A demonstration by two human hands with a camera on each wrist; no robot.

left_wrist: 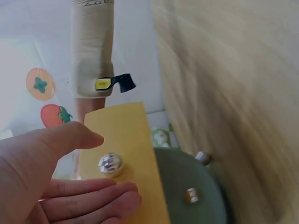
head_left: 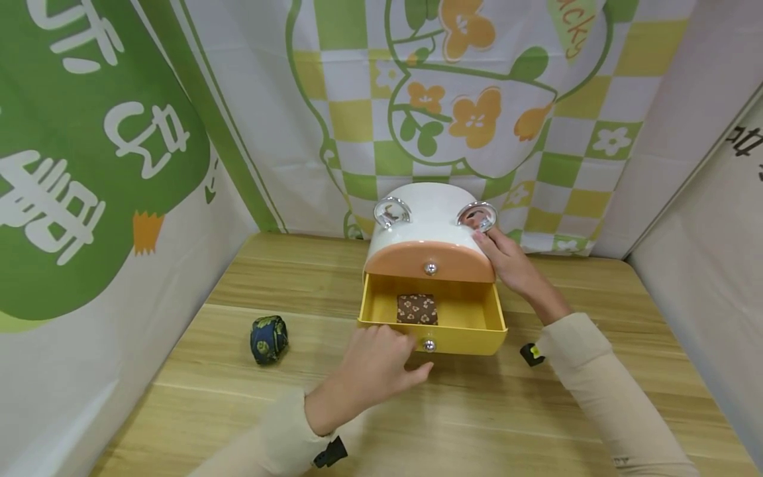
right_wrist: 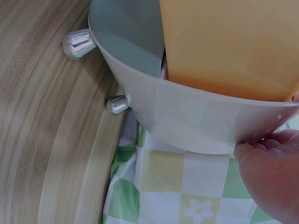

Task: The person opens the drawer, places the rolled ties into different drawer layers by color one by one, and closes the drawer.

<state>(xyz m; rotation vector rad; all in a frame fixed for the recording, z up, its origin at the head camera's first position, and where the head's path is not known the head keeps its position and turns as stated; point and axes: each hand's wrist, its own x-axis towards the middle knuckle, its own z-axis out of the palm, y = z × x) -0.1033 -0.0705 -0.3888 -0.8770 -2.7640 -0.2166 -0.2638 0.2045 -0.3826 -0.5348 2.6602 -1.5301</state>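
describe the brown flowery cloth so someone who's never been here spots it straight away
On the wooden table stands a white cabinet with a rounded top. Its yellow drawer, below the orange front, is pulled open, and the brown cloth lies inside. Pale flowers on brown set it apart from the dark blue roll out on the table, left of the cabinet.
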